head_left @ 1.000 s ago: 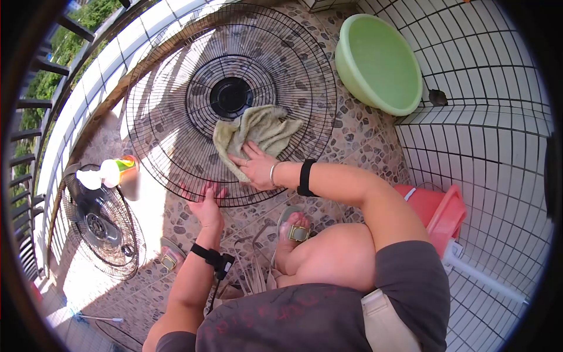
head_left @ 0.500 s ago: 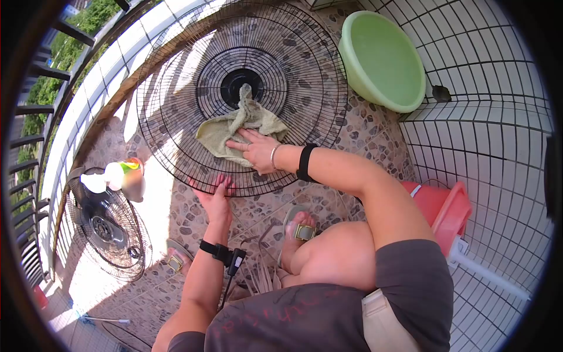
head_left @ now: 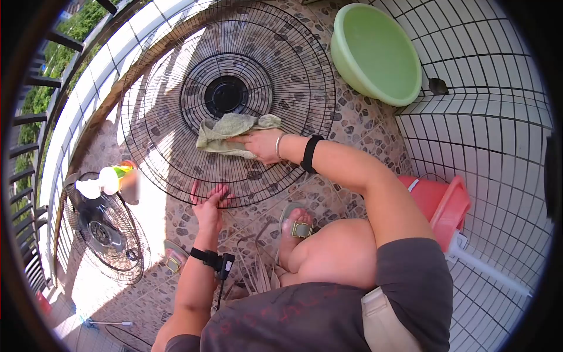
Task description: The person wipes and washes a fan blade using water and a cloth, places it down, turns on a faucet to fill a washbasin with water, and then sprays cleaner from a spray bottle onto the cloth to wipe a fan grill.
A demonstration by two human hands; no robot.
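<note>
A large round black wire fan grille (head_left: 305, 94) with a dark hub lies over the pebbled floor in front of me. At its near rim is my left hand (head_left: 210, 202), fingers under the wires and thumb at the edge, closed on the grille. My right hand (head_left: 264, 145) presses a crumpled pale green cloth (head_left: 226, 130) onto the wires, just on the near side of the hub. Part of the cloth is covered by my fingers.
On the left floor lies a smaller black fan part with a wire cage (head_left: 102, 232), beside a white bottle (head_left: 109, 180). A green basin (head_left: 381, 58) stands at the right back. A red bucket (head_left: 437, 202) sits by the tiled wall, and railings (head_left: 29, 119) line the left.
The cloth has slid and bunched closer to my right hand, off the hub, which is now uncovered. The grille appears shifted slightly left in view, with my left hand still at its rim.
</note>
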